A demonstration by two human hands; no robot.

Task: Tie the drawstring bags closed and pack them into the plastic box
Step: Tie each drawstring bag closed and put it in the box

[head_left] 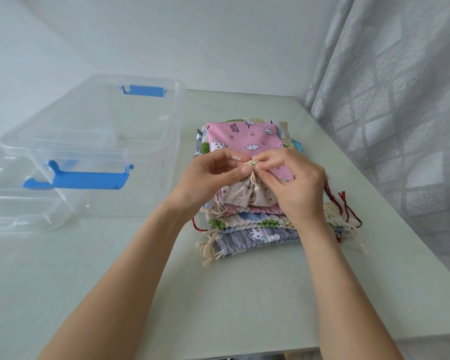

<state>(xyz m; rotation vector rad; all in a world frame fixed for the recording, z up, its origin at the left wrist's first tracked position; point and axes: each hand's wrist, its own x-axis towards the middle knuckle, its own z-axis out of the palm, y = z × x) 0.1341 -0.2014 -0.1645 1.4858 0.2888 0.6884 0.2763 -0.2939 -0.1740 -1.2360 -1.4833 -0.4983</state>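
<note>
A small cream printed drawstring bag is held above a stack of patterned bags, its mouth gathered tight. My left hand and my right hand both pinch its cream drawstring at the gathered neck. A pink unicorn-print bag lies on top of the stack behind my hands. The clear plastic box with blue latches stands open to the left, with no bag visible in it.
The box's clear lid lies at the far left by the box. A grey patterned curtain hangs along the table's right edge. Loose cream and red cords trail from the stack. The pale table spreads in front.
</note>
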